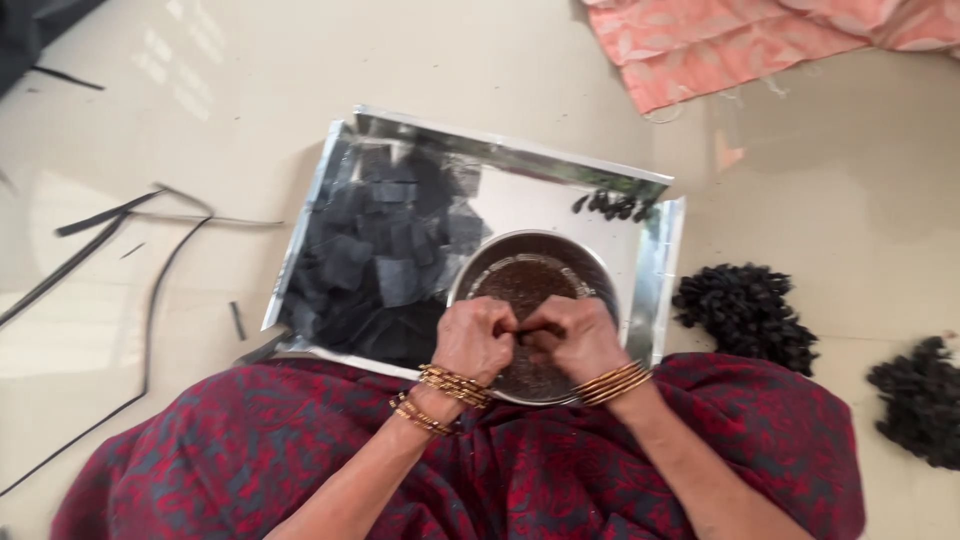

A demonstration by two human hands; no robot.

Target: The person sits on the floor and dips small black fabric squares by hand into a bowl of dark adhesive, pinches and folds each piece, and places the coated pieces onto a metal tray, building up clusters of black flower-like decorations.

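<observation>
My left hand and my right hand meet over a round steel bowl of dark brown grainy stuff. Both sets of fingers are curled together, pinching something small and dark between them; what it is cannot be made out. The bowl sits on a shiny silver tray, whose left half holds a pile of black cloth squares. Several small black finished pieces lie at the tray's far right corner. Gold bangles ring both wrists.
Two heaps of small black bundles lie on the floor at right and far right. Black strips and cord trail over the floor at left. Pink patterned cloth lies at top right. My lap is covered in red patterned fabric.
</observation>
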